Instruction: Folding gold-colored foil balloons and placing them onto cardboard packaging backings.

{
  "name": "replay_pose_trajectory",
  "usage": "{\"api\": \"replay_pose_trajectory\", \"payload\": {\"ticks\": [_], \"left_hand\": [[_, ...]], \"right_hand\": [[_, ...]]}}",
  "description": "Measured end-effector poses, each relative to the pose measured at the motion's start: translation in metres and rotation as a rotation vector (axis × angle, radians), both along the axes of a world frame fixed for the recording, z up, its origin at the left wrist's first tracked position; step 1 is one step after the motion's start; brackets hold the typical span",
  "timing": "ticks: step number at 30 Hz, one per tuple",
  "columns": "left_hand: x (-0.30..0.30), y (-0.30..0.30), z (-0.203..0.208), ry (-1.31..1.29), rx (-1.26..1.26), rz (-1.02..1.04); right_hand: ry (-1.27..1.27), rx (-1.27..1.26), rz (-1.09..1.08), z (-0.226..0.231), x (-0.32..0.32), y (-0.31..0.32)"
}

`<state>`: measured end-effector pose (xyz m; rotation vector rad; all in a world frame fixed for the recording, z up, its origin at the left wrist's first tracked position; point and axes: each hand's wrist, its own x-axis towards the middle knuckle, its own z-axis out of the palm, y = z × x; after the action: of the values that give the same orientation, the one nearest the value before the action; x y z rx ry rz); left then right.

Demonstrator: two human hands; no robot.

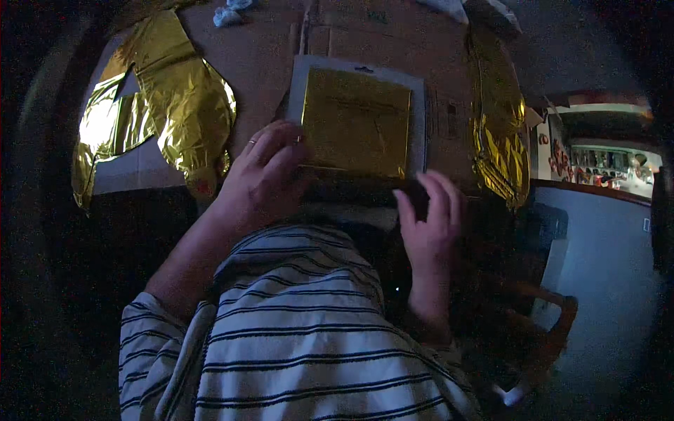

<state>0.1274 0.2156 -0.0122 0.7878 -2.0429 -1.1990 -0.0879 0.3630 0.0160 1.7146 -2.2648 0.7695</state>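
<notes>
A flat packet (358, 119) with a square gold front, a pale border and a hang hole at its top lies in front of me on cardboard. My left hand (267, 165) is at its lower left corner, with the fingers bent and bunched together. What those fingers pinch, if anything, is hidden. Beside the packet's lower right corner is my right hand (435, 217), its thumb and fingers apart and nothing between them.
Brown cardboard (260, 70) covers the table. A shiny gold foil shape (179, 98), like a flat balloon, lies at the left, and another gold foil piece (498, 133) hangs over the right edge. Crumpled bluish plastic (228, 15) sits at the back. A wooden chair (554, 330) stands at the lower right.
</notes>
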Motion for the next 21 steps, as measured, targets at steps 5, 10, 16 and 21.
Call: {"api": "replay_pose_trajectory", "payload": {"ticks": [5, 10, 16, 21], "left_hand": [[0.002, -0.002, -0.002, -0.079, -0.218, -0.022], [0.003, -0.003, -0.002, -0.167, -0.483, -0.034], [0.005, -0.008, -0.006, -0.138, -0.661, -0.075], [0.005, -0.008, -0.006, -0.151, -0.628, -0.071]], "right_hand": [[-0.163, 0.096, 0.104, -0.004, -0.017, -0.021], [-0.070, 0.147, 0.155, -0.011, -0.029, -0.019], [-0.145, 0.127, 0.140, -0.010, -0.027, -0.019], [-0.124, 0.096, 0.155, -0.011, -0.026, -0.021]]}}
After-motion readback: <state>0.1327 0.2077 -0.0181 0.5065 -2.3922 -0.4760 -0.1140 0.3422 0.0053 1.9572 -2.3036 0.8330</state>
